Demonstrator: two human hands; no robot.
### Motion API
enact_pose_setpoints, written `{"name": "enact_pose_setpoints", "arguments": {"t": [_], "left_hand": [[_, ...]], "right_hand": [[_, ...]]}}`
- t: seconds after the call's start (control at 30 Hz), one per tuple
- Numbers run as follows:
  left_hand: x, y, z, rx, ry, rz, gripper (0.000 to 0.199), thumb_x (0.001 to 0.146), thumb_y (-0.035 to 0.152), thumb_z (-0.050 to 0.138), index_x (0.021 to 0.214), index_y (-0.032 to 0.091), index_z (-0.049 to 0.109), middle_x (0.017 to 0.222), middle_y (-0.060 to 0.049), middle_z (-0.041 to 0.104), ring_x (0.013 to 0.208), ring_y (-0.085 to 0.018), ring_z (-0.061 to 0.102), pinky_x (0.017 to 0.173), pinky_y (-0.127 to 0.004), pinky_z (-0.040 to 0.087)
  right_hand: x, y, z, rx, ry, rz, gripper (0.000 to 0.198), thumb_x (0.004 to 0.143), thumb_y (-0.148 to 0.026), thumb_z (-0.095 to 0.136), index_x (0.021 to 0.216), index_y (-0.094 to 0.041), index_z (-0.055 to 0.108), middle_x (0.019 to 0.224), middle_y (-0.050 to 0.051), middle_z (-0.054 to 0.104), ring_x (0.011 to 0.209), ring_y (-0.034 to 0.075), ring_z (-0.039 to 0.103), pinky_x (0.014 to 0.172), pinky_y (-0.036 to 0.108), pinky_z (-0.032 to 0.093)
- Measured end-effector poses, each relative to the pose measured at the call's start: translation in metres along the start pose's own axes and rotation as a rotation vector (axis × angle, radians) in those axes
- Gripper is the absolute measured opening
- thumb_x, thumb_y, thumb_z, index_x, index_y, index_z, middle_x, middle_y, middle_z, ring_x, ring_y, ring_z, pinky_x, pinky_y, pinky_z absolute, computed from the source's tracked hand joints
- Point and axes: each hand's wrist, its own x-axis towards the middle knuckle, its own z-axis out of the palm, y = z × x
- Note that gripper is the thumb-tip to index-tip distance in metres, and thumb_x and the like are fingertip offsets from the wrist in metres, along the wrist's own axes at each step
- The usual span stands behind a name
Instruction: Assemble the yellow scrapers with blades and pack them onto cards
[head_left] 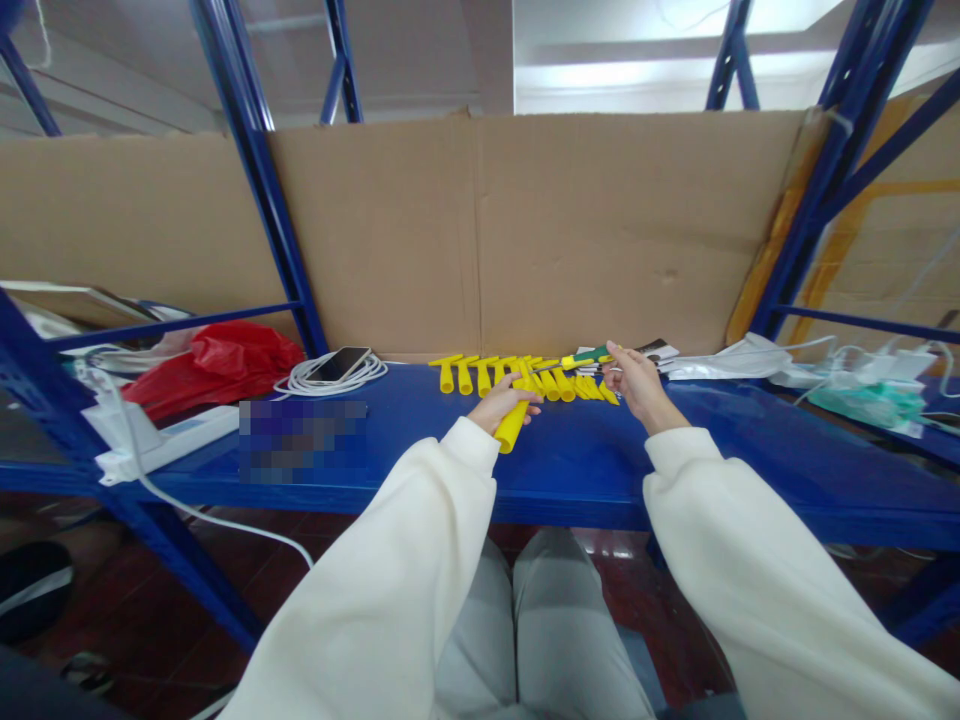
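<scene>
My left hand [499, 402] is wrapped round a yellow plastic part with a tubular handle [511, 428], its round end pointing towards me. In my right hand [637, 382] is a screwdriver with a green and yellow handle [589, 357]. Its shaft points left to the top of the yellow part; whether the tip touches a screw is too small to tell. Behind my hands stands a row of several similar yellow parts [465, 377] with flat tops. Small flat yellow pieces [596, 388] lie in a group between the row and my right hand.
A phone [341, 364] rests on a coiled white cable [307, 378] at the left. Further left are a red plastic bag [225, 360] and a white power strip [180, 440]. White packaging [739, 358] lies at the right. Cardboard [600, 230] backs the blue shelf [420, 450].
</scene>
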Motion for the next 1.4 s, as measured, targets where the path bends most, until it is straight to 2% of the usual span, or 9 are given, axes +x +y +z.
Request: {"name": "enact_pose_setpoints", "arguments": {"t": [0.27,0.37,0.77,0.93,1.13,1.3,1.4], "left_hand": [[0.0,0.0,0.0,0.005,0.007,0.004,0.08,0.084,0.002,0.058,0.154,0.02,0.024,0.097,-0.01,0.075,0.05,-0.008,0.059,0.043,-0.017,0.039],[-0.001,0.001,0.001,0.005,0.007,0.005,0.079,0.085,0.0,0.055,0.154,0.019,0.024,0.096,-0.01,0.075,0.049,-0.008,0.059,0.042,-0.017,0.039],[-0.002,0.0,0.0,-0.006,0.013,0.008,0.086,0.081,0.001,0.062,0.155,0.022,0.025,0.097,-0.009,0.074,0.048,-0.008,0.058,0.042,-0.017,0.039],[0.0,-0.001,0.0,-0.016,0.014,0.048,0.089,0.079,0.005,0.067,0.155,0.024,0.027,0.095,-0.007,0.074,0.049,-0.008,0.058,0.042,-0.016,0.038],[0.0,0.002,0.001,-0.059,0.011,0.095,0.081,0.082,0.001,0.06,0.155,0.023,0.031,0.085,-0.003,0.07,0.048,-0.008,0.056,0.041,-0.016,0.038],[-0.002,0.006,0.001,-0.091,0.0,0.082,0.075,0.084,0.004,0.061,0.152,0.023,0.037,0.094,-0.007,0.072,0.05,-0.008,0.058,0.043,-0.017,0.04],[-0.002,0.006,0.001,-0.088,-0.001,0.081,0.075,0.084,0.003,0.06,0.153,0.023,0.037,0.099,-0.008,0.072,0.05,-0.007,0.057,0.043,-0.017,0.04]], "right_hand": [[-0.003,-0.003,0.002,-0.06,0.039,0.043,0.046,0.077,-0.048,0.08,0.065,-0.022,0.044,0.043,-0.003,0.056,0.031,0.005,0.042,0.029,0.014,0.031],[-0.004,-0.003,0.003,-0.073,0.048,0.051,0.048,0.074,-0.052,0.081,0.066,-0.022,0.044,0.042,-0.005,0.054,0.031,0.006,0.042,0.029,0.014,0.032],[-0.006,-0.004,0.002,-0.078,0.061,0.058,0.047,0.073,-0.049,0.082,0.068,-0.023,0.044,0.04,-0.005,0.054,0.028,0.007,0.043,0.027,0.015,0.031],[-0.005,-0.004,0.002,-0.033,0.062,0.072,0.044,0.074,-0.047,0.082,0.071,-0.023,0.046,0.044,-0.004,0.058,0.03,0.008,0.048,0.028,0.015,0.032],[-0.006,-0.008,0.004,0.036,0.093,0.122,0.033,0.081,-0.042,0.077,0.078,-0.021,0.051,0.053,0.0,0.066,0.037,0.01,0.058,0.031,0.014,0.037],[-0.001,-0.004,0.001,0.087,0.136,0.105,0.027,0.086,-0.039,0.069,0.077,-0.021,0.05,0.052,0.0,0.064,0.037,0.009,0.054,0.032,0.015,0.038],[0.004,-0.002,-0.003,0.095,0.154,0.084,0.03,0.083,-0.04,0.071,0.074,-0.022,0.048,0.05,-0.001,0.061,0.036,0.01,0.052,0.032,0.016,0.038]]}}
